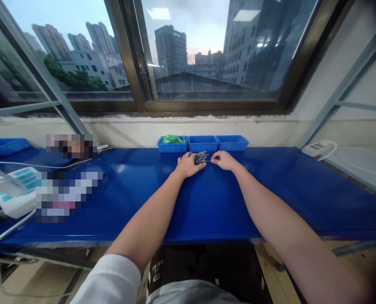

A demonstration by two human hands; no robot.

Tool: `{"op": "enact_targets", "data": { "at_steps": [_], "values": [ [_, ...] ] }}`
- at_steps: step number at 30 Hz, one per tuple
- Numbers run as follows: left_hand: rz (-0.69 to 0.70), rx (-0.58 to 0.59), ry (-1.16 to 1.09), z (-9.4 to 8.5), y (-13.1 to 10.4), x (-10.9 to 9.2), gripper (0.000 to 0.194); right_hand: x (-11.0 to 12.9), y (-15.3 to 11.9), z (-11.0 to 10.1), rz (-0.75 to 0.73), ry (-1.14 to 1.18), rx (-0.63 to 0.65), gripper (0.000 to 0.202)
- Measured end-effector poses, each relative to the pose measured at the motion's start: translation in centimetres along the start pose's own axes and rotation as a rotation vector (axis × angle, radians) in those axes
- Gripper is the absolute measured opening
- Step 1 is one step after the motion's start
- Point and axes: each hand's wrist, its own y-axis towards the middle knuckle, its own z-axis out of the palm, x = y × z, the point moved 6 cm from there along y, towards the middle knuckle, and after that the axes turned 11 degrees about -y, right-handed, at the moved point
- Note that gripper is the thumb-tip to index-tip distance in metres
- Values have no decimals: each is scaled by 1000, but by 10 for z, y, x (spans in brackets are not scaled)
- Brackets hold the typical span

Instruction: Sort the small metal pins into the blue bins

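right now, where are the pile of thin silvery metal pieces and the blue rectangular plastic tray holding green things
Pile of thin silvery metal pieces (201,158), head view: its middle
Blue rectangular plastic tray holding green things (173,148), head view: its front wall

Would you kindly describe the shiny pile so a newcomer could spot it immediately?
On the large blue table, three blue bins stand along the far edge. In front, between the left hand and right hand, lies the pile: unlike the bins, a heap of slim, shiny pieces.
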Motion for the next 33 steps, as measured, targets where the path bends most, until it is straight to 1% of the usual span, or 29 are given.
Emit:
{"op": "enact_targets", "data": {
  "at_steps": [3, 6, 10, 14, 17, 19, 22, 26, 33],
  "values": [
    [8, -42, -27, -3, -1, -3, 60, -1, 1, 1, 6, 112, -42, 14],
    [52, -93, -69, -7, -1, -9, 45, 10, 3, 3, -30, 241, -77, 15],
    [89, -111, -33, -11, 0, -17, 46, 30, 4, 2, -98, 316, -136, 13],
    [46, -158, -46, -16, 1, -17, 48, 42, 3, -3, -112, 358, -185, 13],
    [33, -166, -102, -18, 2, -17, 51, 45, 2, -5, -118, 366, -185, 15],
    [25, -168, -120, -19, 2, -17, 49, 46, 1, -5, -117, 366, -188, 16],
    [1, -164, -136, -20, 2, -16, 41, 44, 2, -2, -90, 406, -176, 19],
    [15, -166, -197, -21, 1, -17, 28, 41, 2, 4, -46, 506, -125, 24],
    [30, -212, -242, -21, 2, -14, 21, 36, 2, 3, 36, 658, -72, 30]
  ]
}}
